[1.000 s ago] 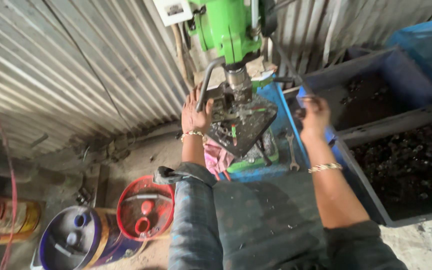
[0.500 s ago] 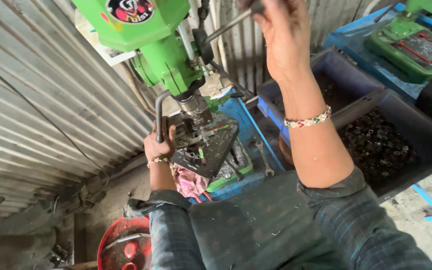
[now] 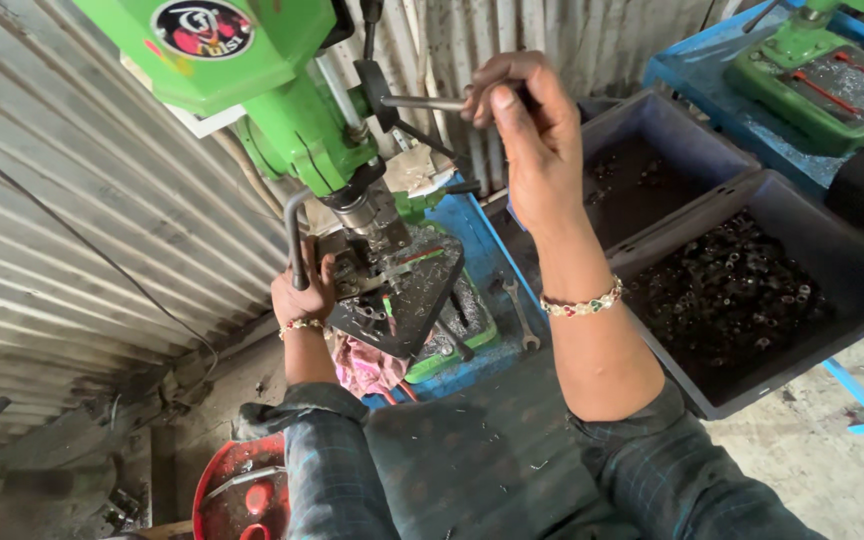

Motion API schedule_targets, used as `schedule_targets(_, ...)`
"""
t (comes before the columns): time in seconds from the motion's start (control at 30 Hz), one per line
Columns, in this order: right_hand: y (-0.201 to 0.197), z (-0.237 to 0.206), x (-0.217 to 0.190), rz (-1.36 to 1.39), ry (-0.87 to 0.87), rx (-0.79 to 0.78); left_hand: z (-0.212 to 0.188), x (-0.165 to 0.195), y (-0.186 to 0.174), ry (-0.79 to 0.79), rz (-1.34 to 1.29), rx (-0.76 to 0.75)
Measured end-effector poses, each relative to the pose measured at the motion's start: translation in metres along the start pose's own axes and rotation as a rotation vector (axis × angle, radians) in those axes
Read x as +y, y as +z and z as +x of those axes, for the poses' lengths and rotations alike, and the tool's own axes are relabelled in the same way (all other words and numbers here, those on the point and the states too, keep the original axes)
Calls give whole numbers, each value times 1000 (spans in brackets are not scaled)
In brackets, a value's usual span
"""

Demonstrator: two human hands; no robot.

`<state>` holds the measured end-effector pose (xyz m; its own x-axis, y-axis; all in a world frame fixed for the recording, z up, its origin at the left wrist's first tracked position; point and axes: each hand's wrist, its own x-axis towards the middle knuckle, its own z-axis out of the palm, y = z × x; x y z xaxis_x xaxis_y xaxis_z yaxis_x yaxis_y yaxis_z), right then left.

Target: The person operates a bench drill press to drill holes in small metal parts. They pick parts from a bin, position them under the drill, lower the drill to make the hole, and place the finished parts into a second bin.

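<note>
A green drill press (image 3: pixel 282 110) stands before me, its chuck (image 3: pixel 367 215) over a dark work table (image 3: pixel 402 300). My right hand (image 3: pixel 527 125) is raised and closed around the press's metal feed handle (image 3: pixel 417 102). My left hand (image 3: pixel 304 290) is low at the left edge of the work table, gripping a small metal part under the chuck. Both wrists wear bead bracelets.
Two dark bins (image 3: pixel 742 300) with small metal pieces sit to the right on a blue stand. A second green machine (image 3: pixel 822 80) is at the top right. A spanner (image 3: pixel 520 315) lies on the blue base. Corrugated metal wall at left; a red bucket (image 3: pixel 242 495) below.
My right hand has come up from the bins to the feed handle and gripped it. The view has tilted closer to the press. My left hand stays at the work table.
</note>
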<state>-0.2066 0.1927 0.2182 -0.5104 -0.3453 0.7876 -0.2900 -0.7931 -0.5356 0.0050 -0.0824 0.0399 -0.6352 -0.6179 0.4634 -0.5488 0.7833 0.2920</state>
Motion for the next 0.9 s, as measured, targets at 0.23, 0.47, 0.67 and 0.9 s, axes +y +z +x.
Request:
schedule_targets(0.23, -8, -6, 2, -22, -21, -28, 0, 7, -2, -40, 28, -38)
schedule_targets(0.47, -12, -12, 4, -18, -4, -20, 0, 6, -1, -2, 4, -5)
schedule_targets(0.67, -13, -15, 5, 15, 6, -23, 2, 4, 1, -42, 45, -56)
schedule_targets(0.9, -13, -20, 8, 21, -22, -17, 0, 0, 4, -34, 26, -8)
